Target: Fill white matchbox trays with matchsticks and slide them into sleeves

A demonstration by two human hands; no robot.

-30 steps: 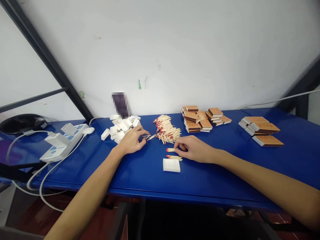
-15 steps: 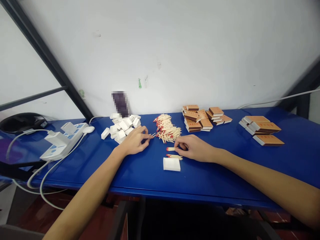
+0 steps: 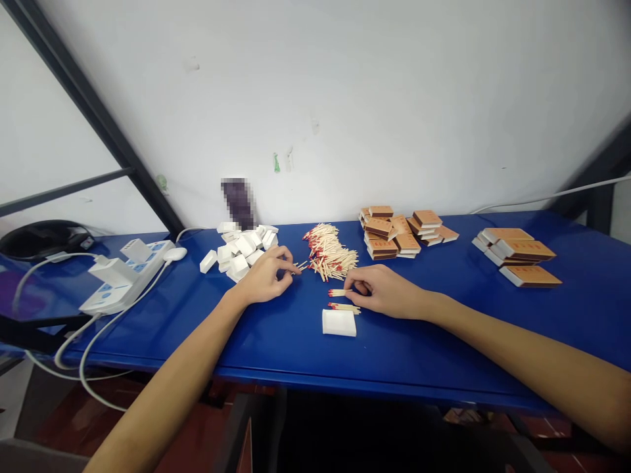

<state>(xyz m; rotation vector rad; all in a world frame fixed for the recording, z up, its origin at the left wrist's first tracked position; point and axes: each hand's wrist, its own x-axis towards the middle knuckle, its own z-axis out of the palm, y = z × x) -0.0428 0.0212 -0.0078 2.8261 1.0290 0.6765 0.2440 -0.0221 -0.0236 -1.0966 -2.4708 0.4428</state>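
My left hand (image 3: 266, 276) rests low over the table, with thumb and index fingertips apart. Its index finger touches a few loose matches (image 3: 302, 267) at the left side of a big heap of red-tipped matches (image 3: 331, 253). In front of the heap, my right hand (image 3: 382, 290) pinches the plain ends of a small bunch of matches (image 3: 336, 293), red heads pointing left. Just nearer to me lies a second small row of matches (image 3: 344, 307), apart from the fingers. Below that row sits a white matchbox tray (image 3: 339, 323).
Several white matchbox trays (image 3: 239, 265) are piled on the left. Brown matchboxes (image 3: 379, 247) are stacked behind my right hand, and another matchbox stack (image 3: 530, 249) stands far right. A power strip (image 3: 129, 279) with cables lies left on the blue table (image 3: 276, 348).
My left index finger has shifted slightly, and more loose matches show by its tip. My right hand stays on its bunch, almost still.
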